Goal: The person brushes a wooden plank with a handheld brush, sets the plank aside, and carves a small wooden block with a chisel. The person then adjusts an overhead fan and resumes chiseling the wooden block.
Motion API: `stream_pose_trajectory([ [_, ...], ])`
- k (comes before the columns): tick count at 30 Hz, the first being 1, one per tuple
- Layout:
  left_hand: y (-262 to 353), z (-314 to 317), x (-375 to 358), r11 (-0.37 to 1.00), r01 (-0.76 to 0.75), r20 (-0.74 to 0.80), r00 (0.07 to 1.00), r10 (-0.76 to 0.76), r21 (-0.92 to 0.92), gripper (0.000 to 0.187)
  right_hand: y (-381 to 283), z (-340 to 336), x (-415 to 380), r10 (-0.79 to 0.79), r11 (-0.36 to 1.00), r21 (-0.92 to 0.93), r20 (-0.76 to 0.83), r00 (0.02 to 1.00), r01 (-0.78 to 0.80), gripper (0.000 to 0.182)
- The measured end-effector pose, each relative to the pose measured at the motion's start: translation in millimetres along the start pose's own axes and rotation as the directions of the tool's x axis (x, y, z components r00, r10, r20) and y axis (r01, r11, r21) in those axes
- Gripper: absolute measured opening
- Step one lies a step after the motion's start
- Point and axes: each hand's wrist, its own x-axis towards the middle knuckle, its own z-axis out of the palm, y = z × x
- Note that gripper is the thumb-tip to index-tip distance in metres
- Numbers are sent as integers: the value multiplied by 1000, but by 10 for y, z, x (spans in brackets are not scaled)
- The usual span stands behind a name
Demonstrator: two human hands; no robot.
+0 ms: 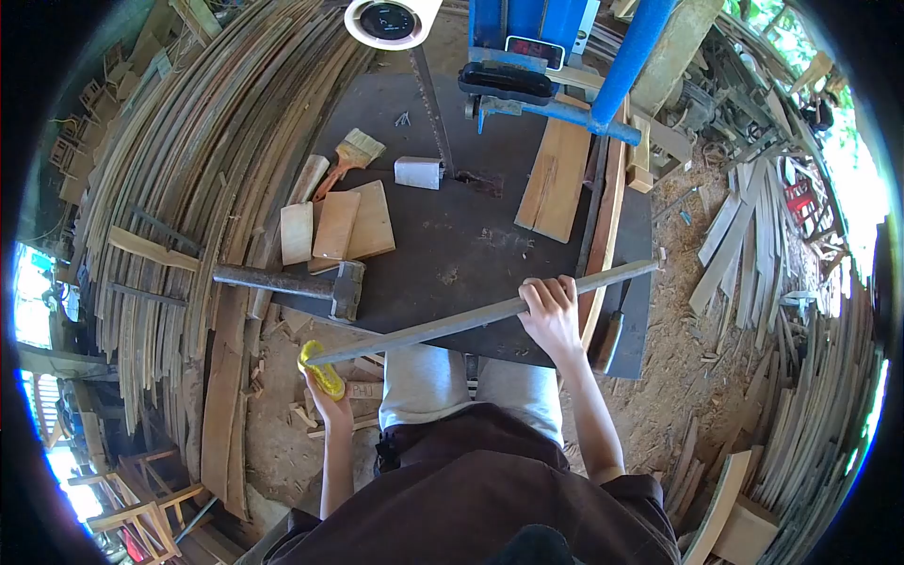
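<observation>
A long, thin grey wooden strip (433, 327) lies slantwise in front of my body, its right end higher in the view. My right hand (551, 315) is closed round the strip right of its middle. At the strip's left end, my left hand (328, 391) holds a yellow tape measure or similar yellow object (322, 369), too small to identify surely; the strip's tip touches it. Beyond the strip is the dark saw table (424, 254), with a narrow upright blade (433, 113) and a small white-faced block (418, 172) beside the blade.
A hammer (292, 282) lies at the table's left, near wood blocks (336, 226) and a brush (356, 153). A wide board (557, 179) and a wooden-handled tool (611, 341) are at the right. Blue machine parts (626, 66) overhang the back. Stacked strips (179, 188) stand left.
</observation>
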Motion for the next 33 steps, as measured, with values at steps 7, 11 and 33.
stream_pose_trajectory([
  [7, 307, 666, -308, 980, -198, -294, 937, 186, -9, 52, -143, -68, -71, 192, 981, -25, -71, 979, -194, 32],
  [11, 271, 568, -250, 975, -219, -265, 939, 219, 29, 55, -295, -147, -90, 373, 926, -109, 105, 922, -362, 47],
  [33, 255, 1498, -383, 160, -757, 475, 543, 692, 633, 68, -131, -378, -89, 132, 984, 87, 248, 960, -158, 79],
])
